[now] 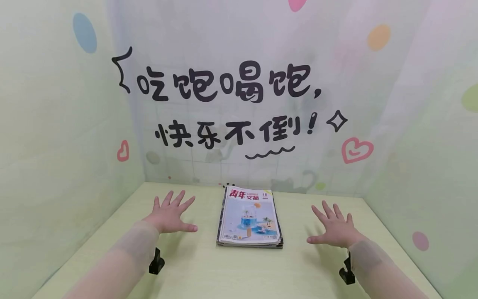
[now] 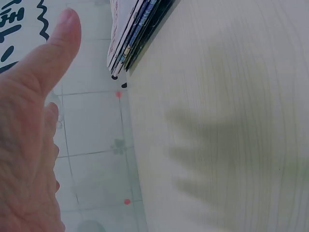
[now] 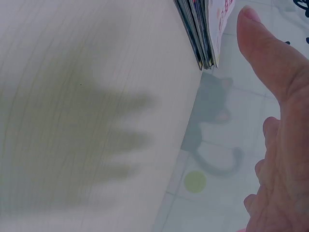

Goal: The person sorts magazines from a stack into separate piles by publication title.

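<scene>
A stack of magazines lies flat on the table near the back wall, its top cover showing a beach scene and red Chinese lettering. To its left my left hand hovers with fingers spread and thumb pointing toward the stack. On the other side my right hand mirrors it, also spread and holding nothing. Both wrist views show the layered edges of the magazines, apart from the thumbs. Finger shadows fall on the tabletop below each hand.
The pale wood-grain table is enclosed by a printed back wall and side walls on the left and right. A black wrist mount hangs under the left sleeve, another mount under the right.
</scene>
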Demonstrator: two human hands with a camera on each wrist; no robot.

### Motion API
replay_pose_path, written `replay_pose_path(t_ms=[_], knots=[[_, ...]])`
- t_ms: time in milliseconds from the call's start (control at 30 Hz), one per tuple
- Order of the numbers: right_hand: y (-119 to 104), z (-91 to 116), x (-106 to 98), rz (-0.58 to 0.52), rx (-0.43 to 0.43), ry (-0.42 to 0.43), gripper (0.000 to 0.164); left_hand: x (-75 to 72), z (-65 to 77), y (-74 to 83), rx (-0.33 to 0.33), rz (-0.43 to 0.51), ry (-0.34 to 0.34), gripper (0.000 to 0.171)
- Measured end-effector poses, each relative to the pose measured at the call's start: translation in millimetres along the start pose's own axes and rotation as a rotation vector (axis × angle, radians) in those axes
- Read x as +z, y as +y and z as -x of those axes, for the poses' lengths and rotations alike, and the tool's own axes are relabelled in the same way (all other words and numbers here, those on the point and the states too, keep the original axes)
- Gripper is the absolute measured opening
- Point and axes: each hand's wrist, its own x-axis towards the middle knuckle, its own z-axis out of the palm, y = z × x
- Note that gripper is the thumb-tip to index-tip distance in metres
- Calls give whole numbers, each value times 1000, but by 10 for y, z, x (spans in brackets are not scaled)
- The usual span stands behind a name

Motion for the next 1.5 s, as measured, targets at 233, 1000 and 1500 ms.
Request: replay_pose_path(t_ms=[233, 1000, 1500], knots=[[-2, -17, -15, 18, -40, 46, 108, -42, 21, 7, 6, 12, 0, 112], [-523, -324, 309, -487, 181, 172, 51, 378, -104, 461, -178, 706, 110, 66], [-1070, -508, 877, -910, 391, 221, 48, 906, -281, 1071, -375, 1157, 267, 44]])
